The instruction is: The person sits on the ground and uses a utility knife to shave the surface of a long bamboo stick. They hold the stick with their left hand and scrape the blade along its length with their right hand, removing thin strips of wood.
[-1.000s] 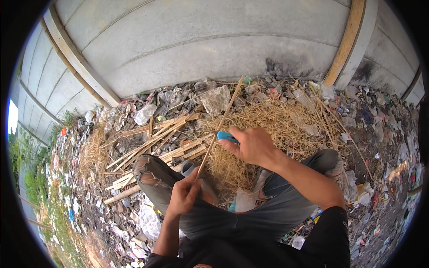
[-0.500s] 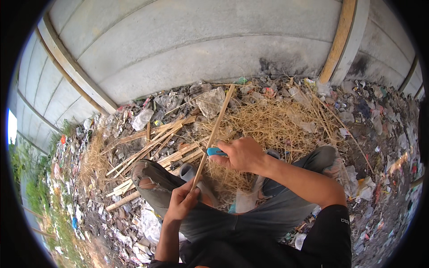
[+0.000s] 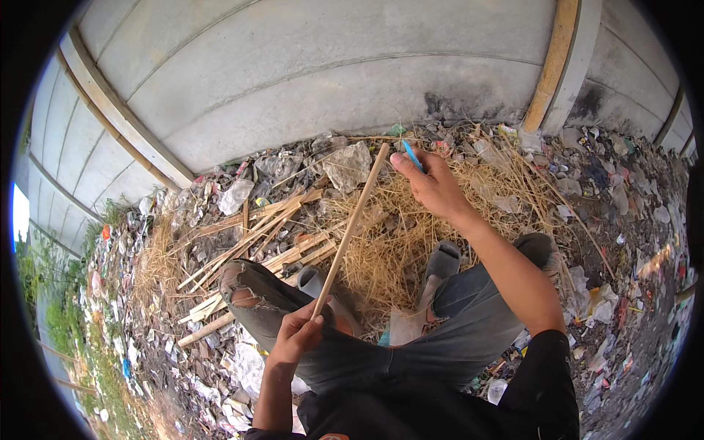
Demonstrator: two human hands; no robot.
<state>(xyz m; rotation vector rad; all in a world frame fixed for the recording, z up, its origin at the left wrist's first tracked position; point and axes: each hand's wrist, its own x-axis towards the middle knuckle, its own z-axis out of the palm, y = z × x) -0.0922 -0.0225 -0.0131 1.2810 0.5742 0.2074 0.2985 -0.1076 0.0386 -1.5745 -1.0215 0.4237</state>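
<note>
My left hand [image 3: 298, 333] is closed round the lower end of a long, thin wooden strip [image 3: 350, 231], probably split bamboo, which slants up and away to the right. Beyond my knees, near the strip's far tip, my right hand [image 3: 434, 189] grips a blue-handled utility knife [image 3: 412, 155]. The knife is apart from the strip, and its blade cannot be made out. Pale curled shavings [image 3: 396, 257] lie heaped on the ground between and beyond my feet.
Several split strips and sticks [image 3: 253, 238] lie left of the shavings. A grey rock [image 3: 347, 169] sits near the concrete panel wall [image 3: 330, 95]. Scattered litter [image 3: 242, 367] covers the ground on both sides. My knees [image 3: 249, 293] are bent, with grey footwear [image 3: 443, 260] below.
My right hand has moved away from me along the strip, from its middle to near its far tip, with the knife now off the wood. My left hand has barely moved.
</note>
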